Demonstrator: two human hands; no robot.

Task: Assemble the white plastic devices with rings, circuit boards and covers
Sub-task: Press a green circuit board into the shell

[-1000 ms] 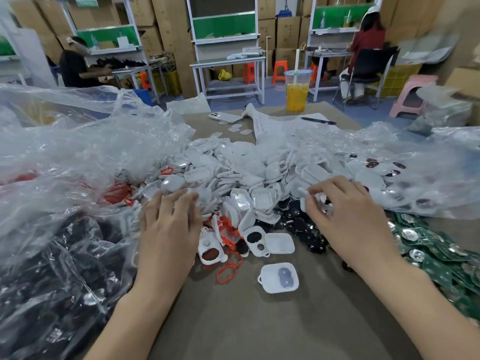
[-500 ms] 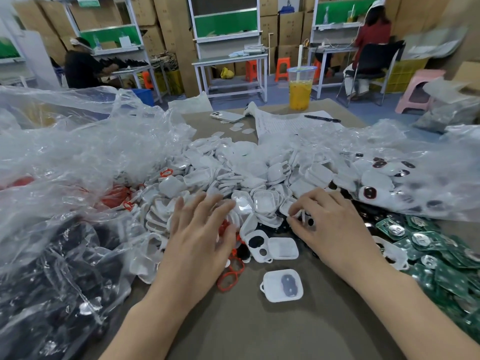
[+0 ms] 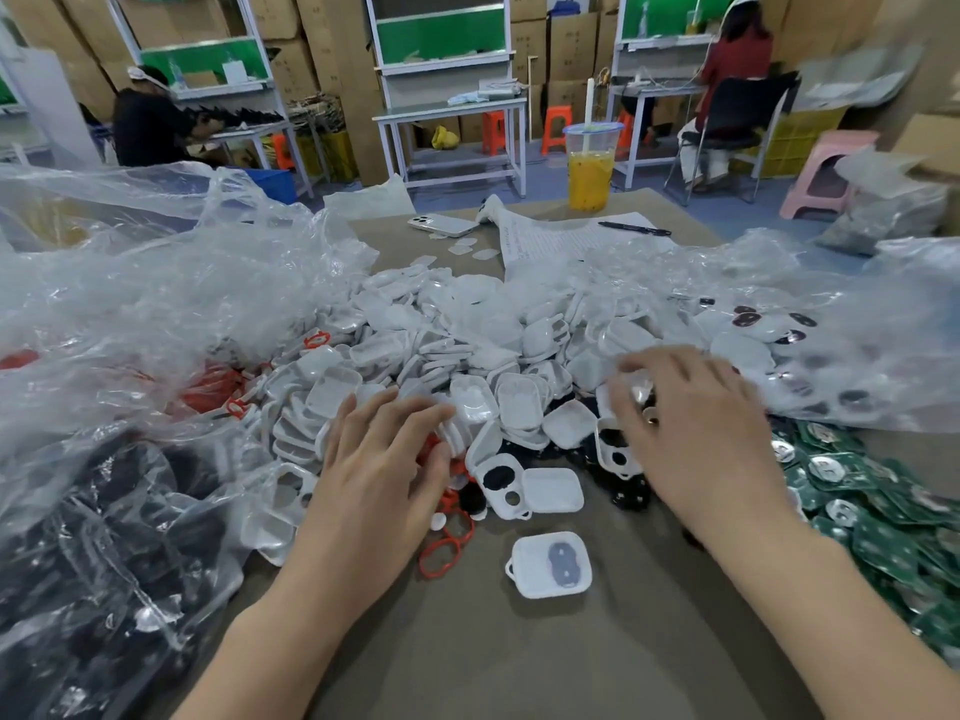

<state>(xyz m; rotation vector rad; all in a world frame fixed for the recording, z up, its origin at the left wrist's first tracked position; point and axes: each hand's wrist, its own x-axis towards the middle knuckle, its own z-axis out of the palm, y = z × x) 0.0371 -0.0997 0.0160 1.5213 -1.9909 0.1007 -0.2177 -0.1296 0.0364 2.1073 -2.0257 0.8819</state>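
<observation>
A heap of white plastic shells (image 3: 467, 356) fills the middle of the brown table (image 3: 519, 657). My left hand (image 3: 374, 475) lies flat on the heap's near edge with its fingers spread, the thumb beside loose red rings (image 3: 441, 553). My right hand (image 3: 696, 428) hovers over the heap's right side with fingers curled, and pinches a small shiny part (image 3: 643, 396) that is blurred. A closed white device (image 3: 550, 563) with a grey oval lies alone in front. An open shell (image 3: 524, 485) lies behind it. Green circuit boards (image 3: 857, 511) spread out at the right.
Crumpled clear bags (image 3: 130, 330) holding red rings and dark parts crowd the left. Another bag (image 3: 831, 330) with white covers lies at the right. A drink cup (image 3: 589, 168), a phone (image 3: 441, 224), a pen (image 3: 634, 229) and a paper sheet (image 3: 561, 236) sit at the far edge. Other people work at benches behind.
My left hand has slid right and forward along the heap, to above the red rings. My right hand stays over the same spot and still pinches a small part.
</observation>
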